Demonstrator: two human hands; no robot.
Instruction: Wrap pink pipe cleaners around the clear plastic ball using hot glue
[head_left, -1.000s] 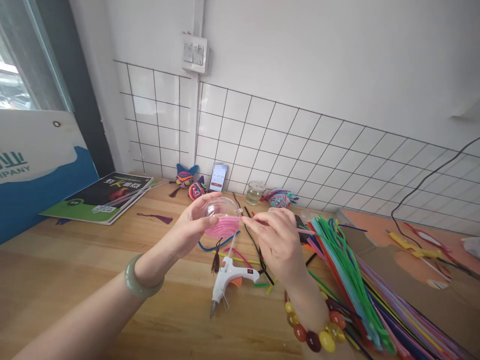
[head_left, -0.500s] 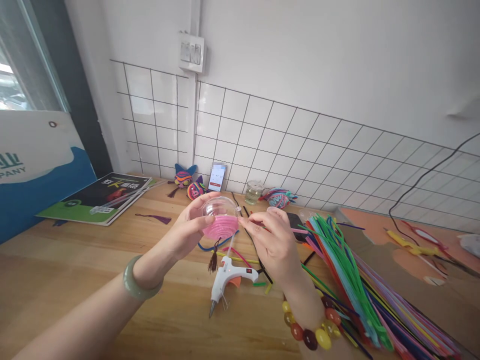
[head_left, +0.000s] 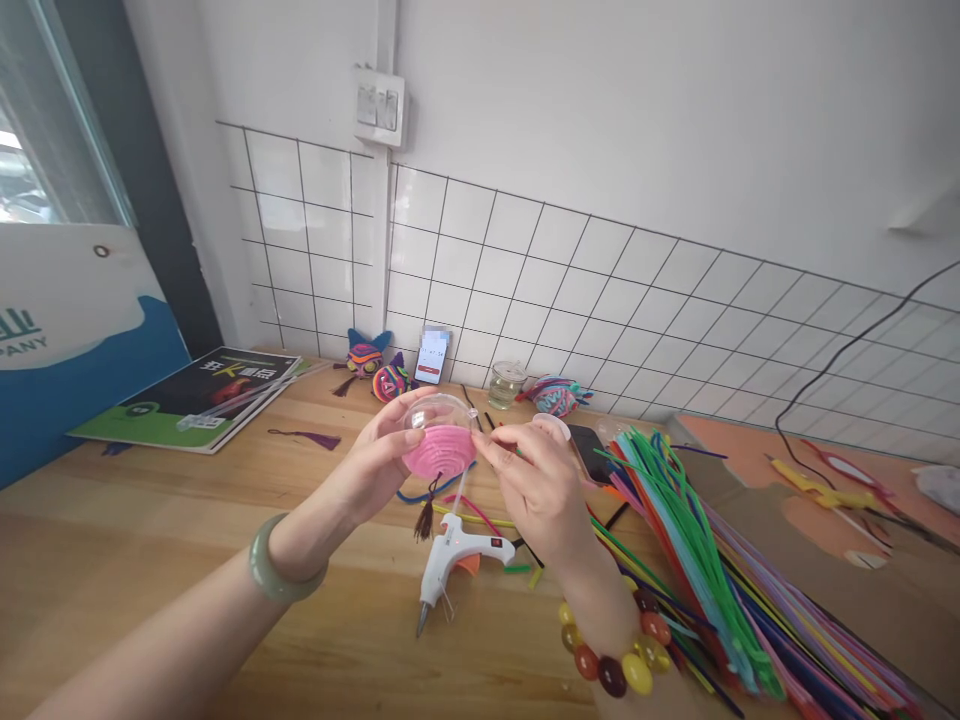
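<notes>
My left hand (head_left: 379,462) grips a clear plastic ball (head_left: 439,435) above the wooden table (head_left: 135,520); its lower half is wrapped in coiled pink pipe cleaner. A small brown tassel (head_left: 426,516) hangs under the ball. My right hand (head_left: 534,478) is closed, its fingertips pinching the free pink pipe cleaner end against the ball's right side. A white glue gun (head_left: 457,555) stands on the table right below both hands, nozzle pointing toward me.
A big bundle of coloured pipe cleaners (head_left: 697,560) lies at the right, beside a cardboard sheet (head_left: 825,530). Along the tiled wall stand yarn-wrapped figures (head_left: 379,368), a phone (head_left: 433,357), a glass jar (head_left: 506,384). A magazine (head_left: 187,395) lies at left.
Both hands stay on the ball; the pink wrap has been turned slightly, and the view has shifted a little to the right and down.
</notes>
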